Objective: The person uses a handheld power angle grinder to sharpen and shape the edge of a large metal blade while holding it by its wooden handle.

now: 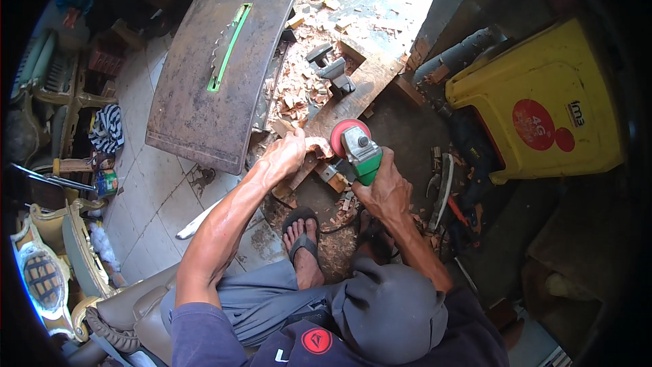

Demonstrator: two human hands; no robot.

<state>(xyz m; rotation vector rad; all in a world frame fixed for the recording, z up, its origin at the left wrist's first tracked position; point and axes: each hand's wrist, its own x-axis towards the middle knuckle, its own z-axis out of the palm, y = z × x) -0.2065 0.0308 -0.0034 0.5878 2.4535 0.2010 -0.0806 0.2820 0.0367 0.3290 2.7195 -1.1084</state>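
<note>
My right hand (387,194) is wrapped round the green body of an angle grinder (367,163), whose metal head carries a red disc (343,134). In my left hand (285,153) is a short, curved piece of reddish wood (319,145), gripped at its left end. The disc's left edge is at the wood's right end; whether the two touch I cannot tell. Under the work runs a brown wooden plank (360,98) with a dark metal clamp or vise-like fitting (333,71) on it. My fingertips on the wood are partly hidden.
A brown metal saw-table top (183,71) with a green-edged slot and toothed blade leans at upper left. Wood chips (299,88) pile beside it. At right lies a yellow plastic stool (543,105). Ornate furniture frames (51,275) stand at left. My sandalled foot (302,238) is below the plank.
</note>
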